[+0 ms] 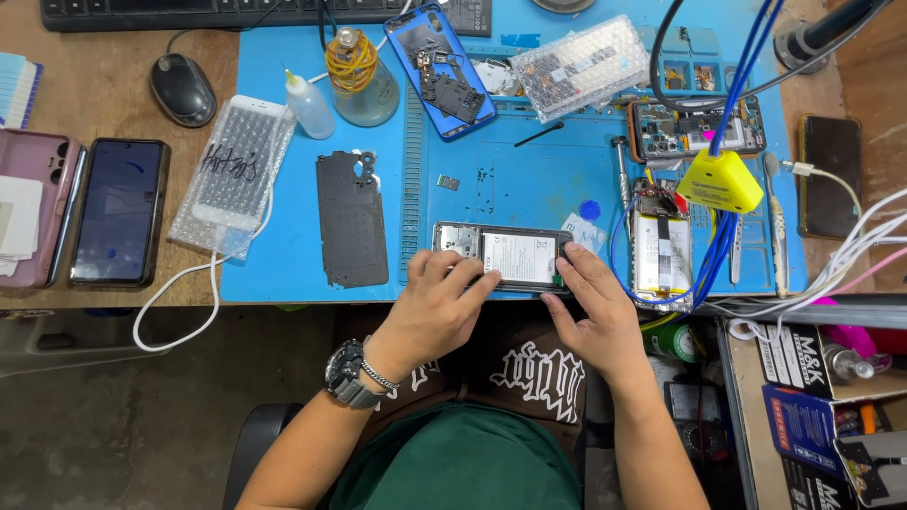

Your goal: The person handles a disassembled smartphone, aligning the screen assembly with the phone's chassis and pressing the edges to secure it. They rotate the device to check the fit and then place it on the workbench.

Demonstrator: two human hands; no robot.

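Head view looks straight down on both my hands at the near edge of the blue work mat (567, 179). Fingers of my left hand (436, 304) are curled over the left half of an opened phone (505, 256), tips pressing on its frame and holding it flat. My right hand (588, 307) comes in from the other side, its fingers (572, 260) close together and bent onto the phone's right end; whether they pinch anything small there I cannot tell. The phone lies lengthwise along the mat's front edge, back cover off, its pale battery showing between my two hands. A watch (348, 374) sits on my left wrist.

Just left of the phone lies a dark back cover (351, 220), flat on the mat. To the right, a second opened phone (661, 255) lies with blue wires (723, 236) looping across it and a yellow block (723, 181) above. Farther up the mat are a blue phone shell (444, 71), a small white squeeze bottle (309, 104) and a glass jar (364, 80). A bubble-wrapped white phone (231, 175) straddles the mat's left edge, and on the bare wooden bench (104, 85) beyond it a dark phone (119, 212) lies face up beside a mouse (182, 90).
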